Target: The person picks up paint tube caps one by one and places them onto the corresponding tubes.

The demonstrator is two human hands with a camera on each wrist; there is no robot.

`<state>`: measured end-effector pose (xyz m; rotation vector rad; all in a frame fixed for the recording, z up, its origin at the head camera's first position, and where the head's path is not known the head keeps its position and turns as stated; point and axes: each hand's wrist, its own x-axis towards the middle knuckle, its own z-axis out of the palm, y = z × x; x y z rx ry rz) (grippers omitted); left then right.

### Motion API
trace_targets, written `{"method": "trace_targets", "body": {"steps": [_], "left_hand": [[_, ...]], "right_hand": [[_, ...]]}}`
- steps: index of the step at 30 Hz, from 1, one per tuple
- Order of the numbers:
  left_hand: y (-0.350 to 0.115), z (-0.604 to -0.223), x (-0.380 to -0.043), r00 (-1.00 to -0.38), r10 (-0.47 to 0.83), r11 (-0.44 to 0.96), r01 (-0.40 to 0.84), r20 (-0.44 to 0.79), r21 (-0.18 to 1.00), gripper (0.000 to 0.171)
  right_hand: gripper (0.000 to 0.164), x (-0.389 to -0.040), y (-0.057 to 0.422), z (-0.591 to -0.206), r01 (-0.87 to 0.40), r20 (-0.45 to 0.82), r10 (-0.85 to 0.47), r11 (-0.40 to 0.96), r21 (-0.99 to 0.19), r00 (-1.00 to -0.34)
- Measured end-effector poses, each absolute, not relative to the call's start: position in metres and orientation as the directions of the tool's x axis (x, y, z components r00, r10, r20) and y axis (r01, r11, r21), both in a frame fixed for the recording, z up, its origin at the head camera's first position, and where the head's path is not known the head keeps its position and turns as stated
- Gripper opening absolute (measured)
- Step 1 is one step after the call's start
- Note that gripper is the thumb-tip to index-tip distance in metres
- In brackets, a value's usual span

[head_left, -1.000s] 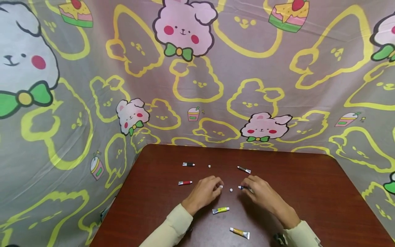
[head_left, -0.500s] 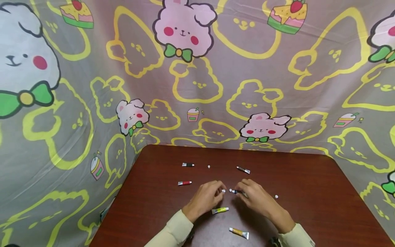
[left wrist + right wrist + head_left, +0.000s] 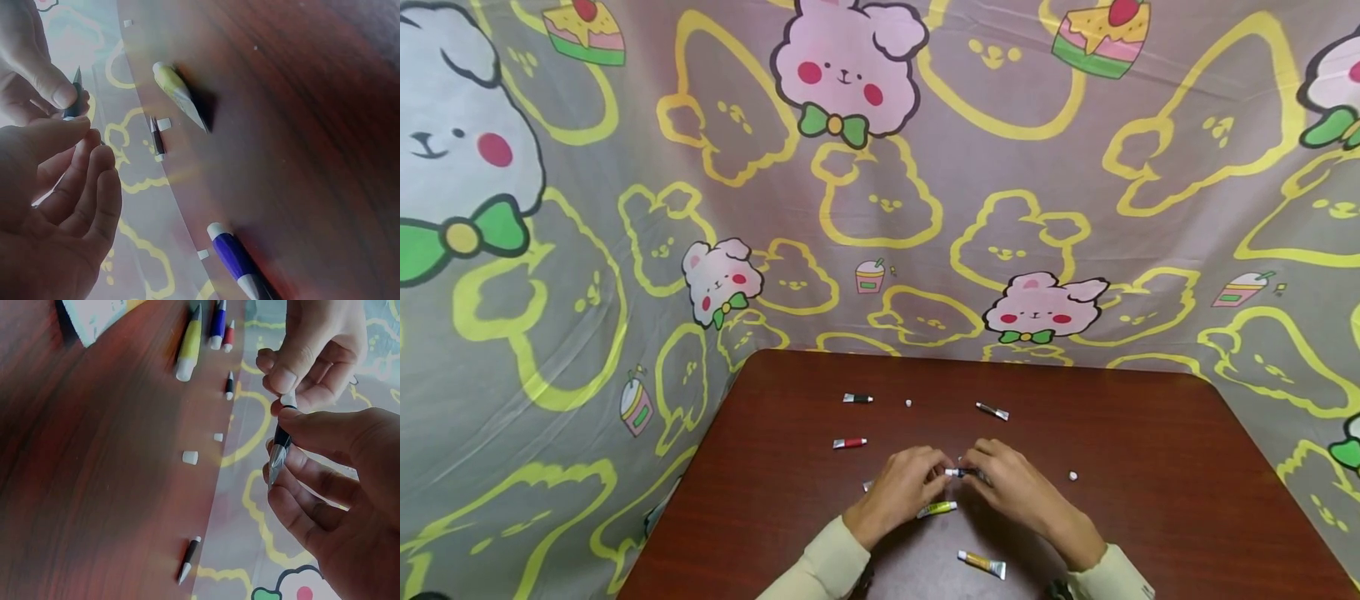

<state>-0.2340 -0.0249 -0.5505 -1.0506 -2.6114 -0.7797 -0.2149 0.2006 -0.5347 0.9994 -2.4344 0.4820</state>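
In the head view my right hand point(image 3: 1018, 483) holds a small dark blue paint tube point(image 3: 964, 472) by its body, with the neck pointing left. My left hand point(image 3: 906, 479) pinches a white cap point(image 3: 287, 399) at the tube's neck, as the right wrist view shows. Whether the cap is threaded on cannot be seen. Just below the left hand lies a yellow paint tube point(image 3: 938, 508), partly covered by it. A purple-blue tube point(image 3: 230, 253) rests on the table in the left wrist view; the left hand mostly hides it from the head camera.
On the brown table point(image 3: 1165, 517) lie a red tube point(image 3: 850, 443), a black tube point(image 3: 858, 399), a dark brown tube point(image 3: 992, 411) and an ochre tube point(image 3: 982, 564). Loose white caps sit at the back point(image 3: 908, 403) and right point(image 3: 1072, 476). A patterned cloth point(image 3: 887, 200) hangs around the table.
My right hand has moved left with the dark blue tube, and my left hand slightly right and nearer. The tube's neck now meets the cap. A loose cap shows beside the right forearm.
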Motion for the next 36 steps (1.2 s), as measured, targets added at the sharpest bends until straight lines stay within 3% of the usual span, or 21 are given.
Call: {"method": "trace_targets", "body": {"steps": [13, 21, 29, 36], "left_hand": [[-0.0233, -0.5543, -0.2294, -0.706, 0.583, 0.602, 0.708, 0.402, 0.37, 0.009], [-0.0221, -0.5546, -0.2286, -0.709, 0.552, 0.567, 0.705, 0.44, 0.425, 0.009], [-0.0218, -0.5553, -0.2302, -0.749, 0.521, 0.586, 0.663, 0.411, 0.466, 0.006], [-0.0216, -0.5542, -0.2289, -0.719, 0.536, 0.547, 0.695, 0.442, 0.468, 0.01]], "right_hand": [[0.021, -0.2113, 0.1984, -0.538, -0.736, 0.533, -0.583, 0.666, -0.118, -0.613], [0.02, -0.2116, 0.1987, -0.537, -0.733, 0.525, -0.579, 0.667, -0.135, -0.624], [0.021, -0.2116, 0.1992, -0.5374, -0.743, 0.523, -0.587, 0.654, -0.143, -0.617], [0.021, -0.2119, 0.199, -0.5397, -0.747, 0.533, -0.582, 0.648, -0.152, -0.614]]}}
